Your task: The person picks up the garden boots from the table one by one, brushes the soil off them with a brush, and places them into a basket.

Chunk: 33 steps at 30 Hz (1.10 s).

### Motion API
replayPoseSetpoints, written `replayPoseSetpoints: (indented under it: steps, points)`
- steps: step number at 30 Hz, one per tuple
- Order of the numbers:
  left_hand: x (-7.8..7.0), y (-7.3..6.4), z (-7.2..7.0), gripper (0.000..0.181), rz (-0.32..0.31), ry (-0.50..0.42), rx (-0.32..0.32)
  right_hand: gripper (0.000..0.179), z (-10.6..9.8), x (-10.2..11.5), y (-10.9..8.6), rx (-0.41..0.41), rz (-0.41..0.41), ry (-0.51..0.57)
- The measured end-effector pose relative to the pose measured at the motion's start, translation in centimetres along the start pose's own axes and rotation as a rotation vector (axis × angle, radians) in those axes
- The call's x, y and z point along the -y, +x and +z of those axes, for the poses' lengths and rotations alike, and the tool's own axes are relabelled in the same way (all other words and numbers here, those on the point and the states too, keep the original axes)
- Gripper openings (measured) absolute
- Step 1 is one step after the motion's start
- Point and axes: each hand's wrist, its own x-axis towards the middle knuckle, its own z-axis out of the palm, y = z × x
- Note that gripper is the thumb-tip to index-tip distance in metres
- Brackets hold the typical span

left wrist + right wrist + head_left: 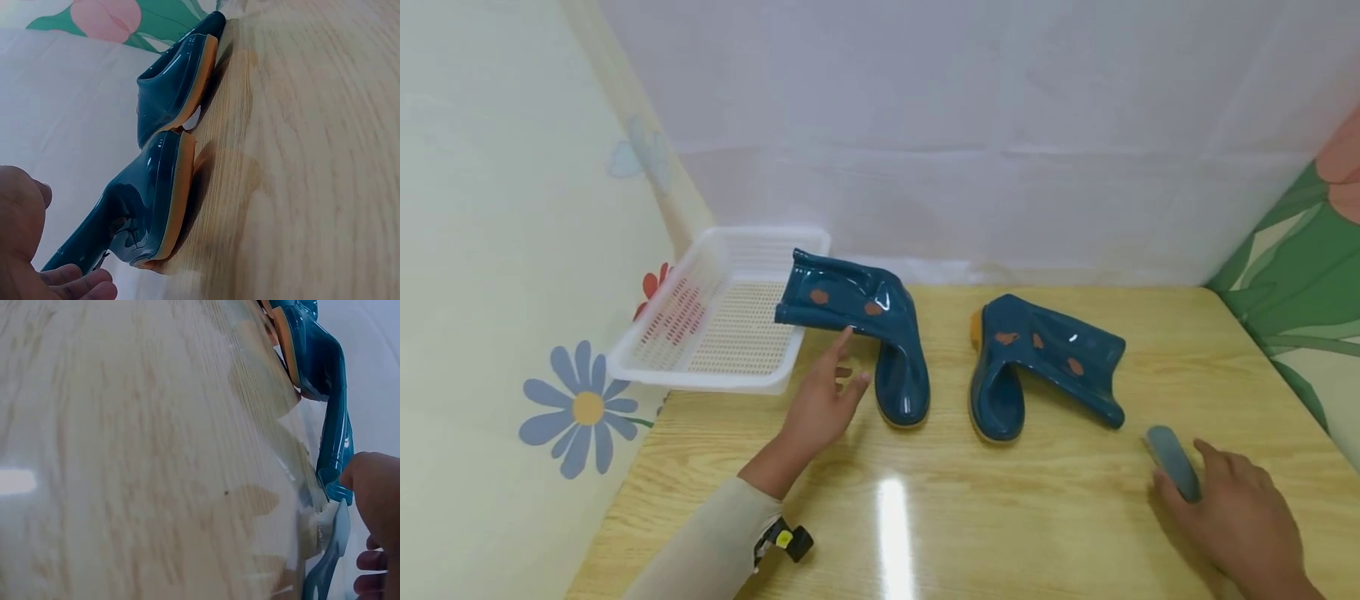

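Note:
Two dark teal rubber boots with orange soles and brown patches sit on the table, their shafts flopped outward. My left hand (822,408) is at the left boot (904,375), index fingertip at the lower edge of its shaft; contact is unclear. The left wrist view shows the thumb and fingers spread apart near that boot (147,200). My right hand (1243,508) is beside a grey-blue brush (1174,462), right of the right boot (1000,383). In the right wrist view, the brush (331,550) has pale bristles, and the loosely bent fingers appear apart from it.
A white plastic basket (778,379) stands at the back left, with the left boot's shaft over its right rim. Behind the wooden table (1037,525) rises a pale covered wall (962,192). Flower-painted walls flank both sides.

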Motion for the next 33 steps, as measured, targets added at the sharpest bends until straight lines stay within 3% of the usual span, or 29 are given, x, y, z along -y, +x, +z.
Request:
replayPoseSetpoints:
  steps: [11, 16, 21, 29, 33]
  points:
    - [0.5, 1.9, 1.0, 0.072, -0.11, -0.118, -0.024, 0.091, 0.1, -0.3, 0.5, 0.167, 0.119, -0.085]
    - [0.4, 2.3, 1.4, 0.071, -0.148, -0.162, -0.035, 0.095, 0.3, -0.2, 0.6, 0.194, 0.146, -0.085]
    - [0.5, 2.8, 1.8, 0.072, -0.154, -0.174, -0.06, 0.1, 0.3, 0.0, 0.5, 0.214, 0.164, -0.063]
    - [0.7, 3.8, 2.3, 0.078, -0.136, -0.177, -0.08, 0.095, 0.5, 0.1, 0.4, 0.253, 0.195, -0.064]
    - [0.5, 4.5, 2.8, 0.08, -0.155, -0.2, -0.083, 0.092, 0.7, 0.2, 0.5, 0.269, 0.222, -0.067]
